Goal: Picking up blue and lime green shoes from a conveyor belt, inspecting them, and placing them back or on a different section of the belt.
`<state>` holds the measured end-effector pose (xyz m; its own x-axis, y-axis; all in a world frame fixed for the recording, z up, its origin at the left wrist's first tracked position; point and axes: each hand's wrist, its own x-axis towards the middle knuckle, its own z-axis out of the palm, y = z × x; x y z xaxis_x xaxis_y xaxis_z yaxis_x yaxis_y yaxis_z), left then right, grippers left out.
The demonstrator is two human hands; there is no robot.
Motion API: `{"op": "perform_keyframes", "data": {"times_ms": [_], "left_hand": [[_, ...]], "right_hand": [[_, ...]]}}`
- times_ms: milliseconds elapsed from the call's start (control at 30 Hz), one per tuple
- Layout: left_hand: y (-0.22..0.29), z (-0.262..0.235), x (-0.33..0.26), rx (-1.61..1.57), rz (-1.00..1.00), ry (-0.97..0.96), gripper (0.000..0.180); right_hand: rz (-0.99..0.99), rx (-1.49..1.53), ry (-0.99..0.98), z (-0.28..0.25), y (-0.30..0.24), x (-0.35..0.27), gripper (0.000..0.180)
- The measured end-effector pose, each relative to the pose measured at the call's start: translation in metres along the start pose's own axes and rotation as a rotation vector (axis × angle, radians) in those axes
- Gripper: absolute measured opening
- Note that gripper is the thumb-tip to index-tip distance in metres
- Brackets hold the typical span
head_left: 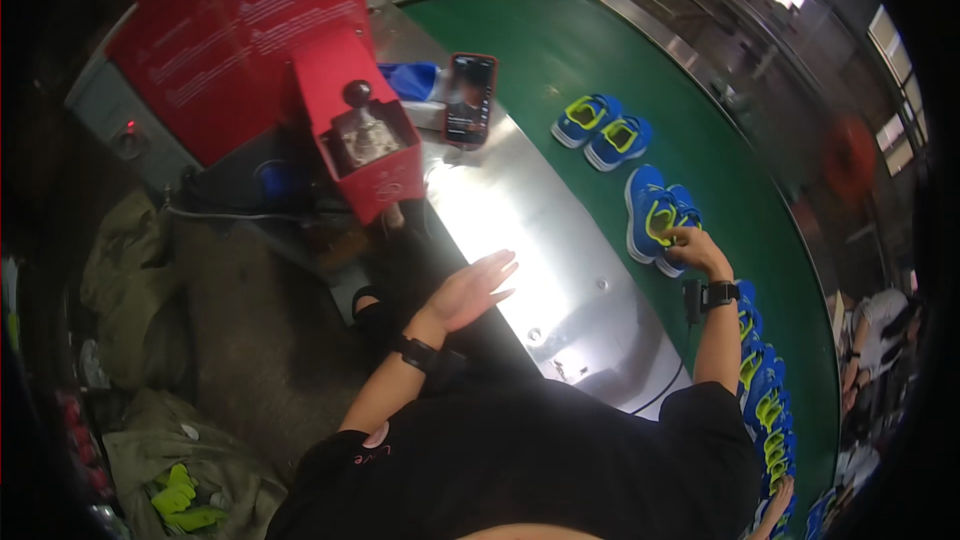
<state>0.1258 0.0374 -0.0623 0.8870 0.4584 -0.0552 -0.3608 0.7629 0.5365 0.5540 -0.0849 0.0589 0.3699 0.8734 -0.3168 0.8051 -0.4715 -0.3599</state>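
At the right, my right hand (702, 250) reaches over the green belt, its fingers curled on the heel end of a blue sneaker (684, 208) with a lime-green lining and white sole. Another blue sneaker (645, 190) stands close against it on the left. My left hand (472, 292) is open over the edge of the shiny steel top (560, 290), fingers stretched out and holding nothing. Dark bands circle both wrists, and a small black device (692, 300) sits at the right one.
Another pair of blue sneakers (602, 130) stands farther up the green belt (530, 40); several more (768, 410) line the lower right. A red machine (375, 165) with a black knob and a phone (470, 100) are at the back. Lime-green pieces (185, 500) lie in a sack at lower left.
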Motion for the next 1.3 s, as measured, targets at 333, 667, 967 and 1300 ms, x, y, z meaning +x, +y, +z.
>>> {"op": "perform_keyframes", "data": {"times_ms": [333, 667, 967, 1300], "left_hand": [[0.000, 0.007, -0.013, 0.020, 0.042, 0.026, 0.060], [0.018, 0.030, -0.028, -0.357, -0.147, 0.077, 0.078], [0.002, 0.024, -0.060, -0.531, 0.158, -0.173, 0.072], [0.009, 0.022, -0.079, -0.605, 0.455, -0.202, 0.071]], "right_hand": [[0.295, -0.111, 0.489, 0.046, 0.012, 0.044, 0.042], [-0.618, 0.213, 0.473, -0.009, -0.082, -0.006, 0.027], [-1.480, -0.336, 0.087, 0.054, -0.287, -0.041, 0.019], [-1.020, 0.100, -0.124, 0.098, -0.274, -0.043, 0.054]]}}
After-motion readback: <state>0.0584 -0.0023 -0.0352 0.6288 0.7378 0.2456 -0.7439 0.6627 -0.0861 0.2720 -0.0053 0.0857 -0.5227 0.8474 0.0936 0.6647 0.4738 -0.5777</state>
